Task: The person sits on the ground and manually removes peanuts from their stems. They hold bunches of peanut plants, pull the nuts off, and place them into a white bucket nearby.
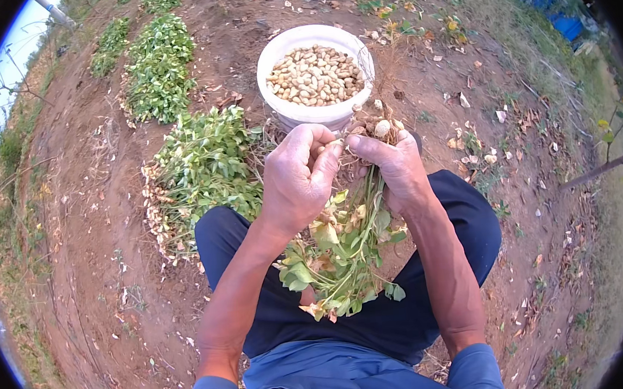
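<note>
My right hand (392,159) grips an uprooted peanut plant (344,253) just below its roots, so its leafy stems hang down between my knees. Brown roots with several peanut pods (382,128) stick up past my right thumb. At the left edge of these roots, my left hand (301,173) pinches a pale peanut pod (334,145) between thumb and forefinger. Whether that pod is still joined to the root is too small to tell. Just beyond both hands stands a white plastic bucket (275,98), holding many picked peanut pods (315,76).
Left of my knee lies a heap of pulled peanut plants (208,159), with pods (157,208) along its left side. More green plants (161,68) lie in a row farther off. Dry leaves litter the bare soil (99,241). A thin branch (598,170) juts in from the right.
</note>
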`<state>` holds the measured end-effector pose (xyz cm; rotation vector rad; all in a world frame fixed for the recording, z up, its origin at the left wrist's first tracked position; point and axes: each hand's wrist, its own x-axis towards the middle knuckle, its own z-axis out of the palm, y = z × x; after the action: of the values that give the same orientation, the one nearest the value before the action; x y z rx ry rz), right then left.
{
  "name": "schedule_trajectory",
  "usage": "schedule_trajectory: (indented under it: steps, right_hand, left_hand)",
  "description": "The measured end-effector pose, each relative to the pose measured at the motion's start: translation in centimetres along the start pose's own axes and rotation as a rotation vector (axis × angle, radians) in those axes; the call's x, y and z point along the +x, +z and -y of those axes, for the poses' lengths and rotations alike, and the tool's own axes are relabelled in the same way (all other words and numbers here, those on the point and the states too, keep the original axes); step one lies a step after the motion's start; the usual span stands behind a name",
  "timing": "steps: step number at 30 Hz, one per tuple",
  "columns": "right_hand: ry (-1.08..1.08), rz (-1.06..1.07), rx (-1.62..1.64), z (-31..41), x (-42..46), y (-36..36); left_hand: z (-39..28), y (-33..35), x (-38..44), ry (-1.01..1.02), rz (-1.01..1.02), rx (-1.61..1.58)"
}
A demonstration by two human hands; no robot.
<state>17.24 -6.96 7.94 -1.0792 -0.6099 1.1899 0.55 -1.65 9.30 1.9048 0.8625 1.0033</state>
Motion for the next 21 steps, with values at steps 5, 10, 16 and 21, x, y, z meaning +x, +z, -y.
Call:
schedule_trajectory:
  steps: [5, 10, 16, 21]
  right_hand:
    - [-0.057, 0.039, -0.108, -0.5, 0.0, 0.3]
    - [-0.057, -0.012, -0.222, -0.5, -0.3, 0.5]
    - [-0.038, 0.030, -0.066, -1.4, -0.8, 0.4]
    - [0.066, 0.116, 0.164, -1.1, -1.1, 0.5]
  left_hand:
    - [1.0, 0.0, -0.6, 0.238, -0.064, 0.244]
    - [1.0, 0.1, -0.9, 0.301, -0.050, 0.316]
    - [1.7, -0.7, -0.7, -0.212, 0.175, -0.333]
    - [2.3, -1.1, -0.3, -0.548, 0.300, -1.120]
